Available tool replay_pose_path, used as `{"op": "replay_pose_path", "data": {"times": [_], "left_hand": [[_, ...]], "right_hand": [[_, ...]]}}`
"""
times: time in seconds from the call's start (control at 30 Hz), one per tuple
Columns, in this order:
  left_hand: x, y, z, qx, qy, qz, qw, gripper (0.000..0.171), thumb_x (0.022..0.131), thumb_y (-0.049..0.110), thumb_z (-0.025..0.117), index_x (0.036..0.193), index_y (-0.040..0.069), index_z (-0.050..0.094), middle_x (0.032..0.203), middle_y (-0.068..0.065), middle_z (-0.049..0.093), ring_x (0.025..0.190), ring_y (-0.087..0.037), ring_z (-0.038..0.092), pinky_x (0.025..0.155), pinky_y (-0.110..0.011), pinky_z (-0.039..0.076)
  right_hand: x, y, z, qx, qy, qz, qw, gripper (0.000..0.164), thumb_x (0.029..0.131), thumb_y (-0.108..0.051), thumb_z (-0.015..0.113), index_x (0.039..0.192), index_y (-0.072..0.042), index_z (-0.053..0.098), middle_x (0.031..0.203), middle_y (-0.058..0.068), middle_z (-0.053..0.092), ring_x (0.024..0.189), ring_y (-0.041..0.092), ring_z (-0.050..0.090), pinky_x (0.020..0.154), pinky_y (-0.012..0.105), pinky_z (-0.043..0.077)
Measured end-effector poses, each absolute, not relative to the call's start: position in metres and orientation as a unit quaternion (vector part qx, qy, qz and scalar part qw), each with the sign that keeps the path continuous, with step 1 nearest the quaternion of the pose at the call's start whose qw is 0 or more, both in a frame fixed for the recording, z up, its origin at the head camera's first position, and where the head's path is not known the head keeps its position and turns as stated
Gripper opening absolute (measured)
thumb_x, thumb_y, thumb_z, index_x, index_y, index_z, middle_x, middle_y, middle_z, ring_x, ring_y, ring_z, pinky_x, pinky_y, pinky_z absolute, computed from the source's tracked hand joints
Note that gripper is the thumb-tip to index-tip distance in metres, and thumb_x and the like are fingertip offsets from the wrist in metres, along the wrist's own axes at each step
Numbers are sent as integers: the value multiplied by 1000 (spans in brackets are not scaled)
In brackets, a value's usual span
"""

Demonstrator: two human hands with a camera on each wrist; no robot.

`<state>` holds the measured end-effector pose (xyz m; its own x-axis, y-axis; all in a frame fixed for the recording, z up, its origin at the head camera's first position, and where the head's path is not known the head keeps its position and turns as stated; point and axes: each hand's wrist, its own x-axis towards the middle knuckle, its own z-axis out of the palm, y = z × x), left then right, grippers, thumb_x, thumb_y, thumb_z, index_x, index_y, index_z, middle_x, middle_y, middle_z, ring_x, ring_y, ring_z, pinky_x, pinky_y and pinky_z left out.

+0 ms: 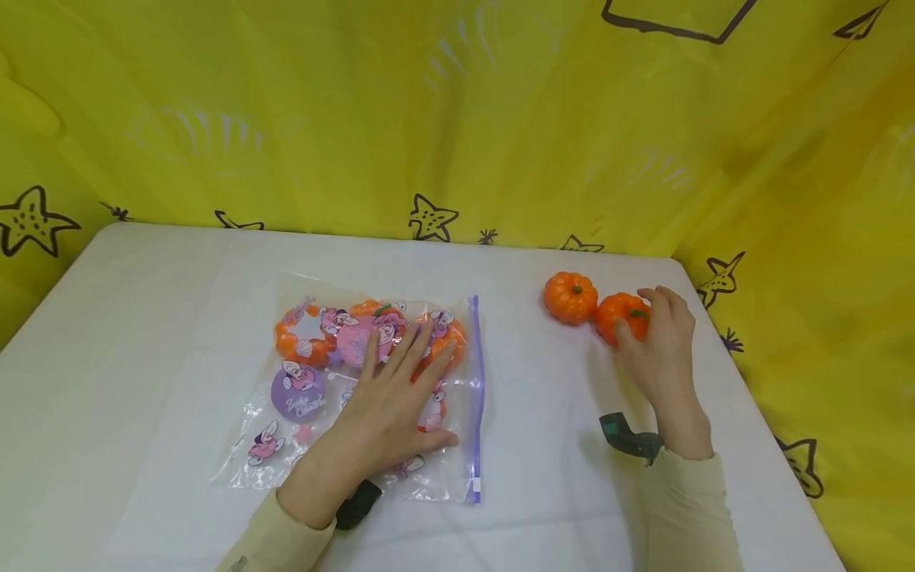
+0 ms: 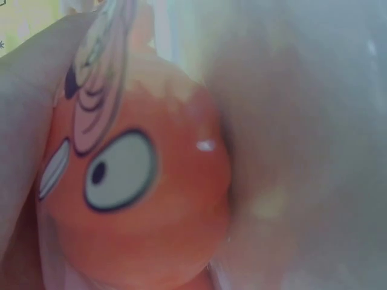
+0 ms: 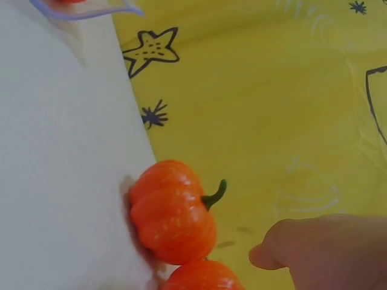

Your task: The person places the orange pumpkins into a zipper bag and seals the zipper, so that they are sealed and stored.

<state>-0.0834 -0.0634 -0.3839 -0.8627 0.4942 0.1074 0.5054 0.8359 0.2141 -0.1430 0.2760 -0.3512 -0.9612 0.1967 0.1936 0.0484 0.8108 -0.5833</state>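
A clear zip bag (image 1: 246,413) printed with pink and purple cartoons lies flat, several orange pumpkins (image 1: 286,345) inside it. Fingers spread, my left hand (image 1: 382,413) rests on top of the bag. The left wrist view shows one bagged pumpkin (image 2: 163,211) close up through the plastic. To the right, two toy pumpkins with green stems stand side by side. My right hand (image 1: 663,349) is at the right-hand pumpkin (image 1: 616,311), its thumb and fingers apart about it; firm contact is not plain. The left-hand pumpkin (image 1: 570,298) (image 3: 172,211) sits beside it.
The bag's purple zip strip (image 1: 476,381) faces the loose pumpkins, with a white slider at its near end. Everything lies on a white table (image 1: 529,445). A yellow patterned cloth (image 1: 343,119) hangs behind and at the right. Dark wrist mounts (image 1: 629,438) show at both wrists.
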Motion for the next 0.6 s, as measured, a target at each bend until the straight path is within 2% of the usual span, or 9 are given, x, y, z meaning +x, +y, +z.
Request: {"op": "replay_pose_path", "data": {"times": [0.1,0.27,0.6], "left_hand": [[-83,-63,-384,-256,-959,-117,17,107,74,70,72,158,23,25,168,-12,7,156,-31,4,121,-64,-8],[-82,-62,-382,-253,-960,-116,3,108,75,71,71,159,23,23,168,-11,7,156,-31,4,120,-64,-9],[-83,-62,-381,-246,-962,-123,3,108,74,70,72,159,24,23,168,-11,7,156,-31,2,121,-63,-9]], "right_hand": [[-146,277,-355,-69,-949,293,96,54,95,-11,55,141,9,39,156,33,22,143,53,18,115,68,23],[-148,280,-363,-83,-954,281,56,58,96,-17,57,144,8,35,152,34,25,137,54,24,112,68,29],[-149,280,-370,-83,-956,276,50,63,97,-22,62,146,5,33,146,33,24,132,51,28,110,65,35]]}}
